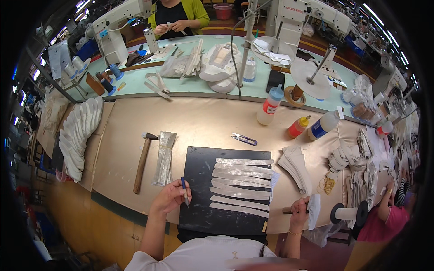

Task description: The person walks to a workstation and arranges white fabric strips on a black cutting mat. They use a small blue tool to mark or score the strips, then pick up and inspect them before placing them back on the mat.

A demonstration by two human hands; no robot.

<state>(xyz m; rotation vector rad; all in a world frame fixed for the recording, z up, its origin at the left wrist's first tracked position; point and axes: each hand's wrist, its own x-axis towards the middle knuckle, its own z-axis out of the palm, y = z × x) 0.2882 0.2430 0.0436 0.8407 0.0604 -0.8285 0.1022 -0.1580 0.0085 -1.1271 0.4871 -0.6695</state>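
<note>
My left hand (171, 197) is closed around a slim blue pen-like tool (183, 185) at the left edge of a black board (196, 162). Several pale, glossy strips (239, 183) lie side by side across that board. Right of it, my right hand (298, 213) grips a short, dark-handled tool (288, 210); its working end is hidden. A pale, flat piece (314, 210) shows beside the same hand, and whether it is part of the tool I cannot tell.
Left of the board lie a hammer (143, 165) and a banded strip bundle (164, 158); thread snips (244, 139) lie beyond. Bottles (270, 106) stand far right of centre. Cut pieces (294, 170) and a spool (349, 213) are at right. A co-worker (177, 20) sits opposite.
</note>
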